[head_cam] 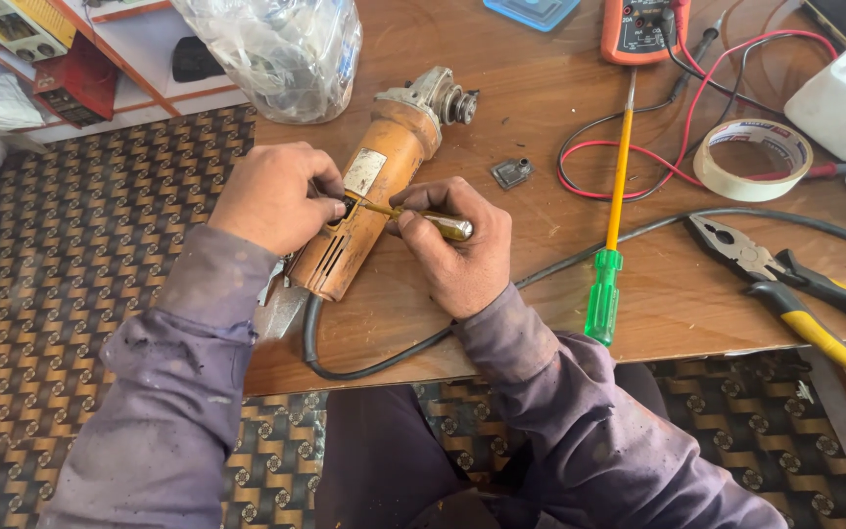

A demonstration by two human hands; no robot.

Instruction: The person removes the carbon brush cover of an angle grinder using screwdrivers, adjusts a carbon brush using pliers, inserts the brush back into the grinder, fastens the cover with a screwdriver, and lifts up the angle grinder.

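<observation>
Here my right hand [457, 250] grips a small screwdriver [423, 219], its tip pointing left into the side of the orange angle grinder [374, 196]. The grinder lies diagonally on the table [560, 284], head away from me, while my left hand [271, 196] clasps its body.

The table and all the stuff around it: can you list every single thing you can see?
Angle grinder: one, orange, on the wooden table.
Small screwdriver: one, brass, at the grinder.
Long screwdriver: one, yellow and green.
Pliers: one, black and yellow, right edge.
Tape roll: one, cream.
Multimeter: one, orange, top.
Plastic bag: one, clear.
Metal piece: one, grey.
Left hand: steadies grinder.
Right hand: holds small screwdriver.
</observation>
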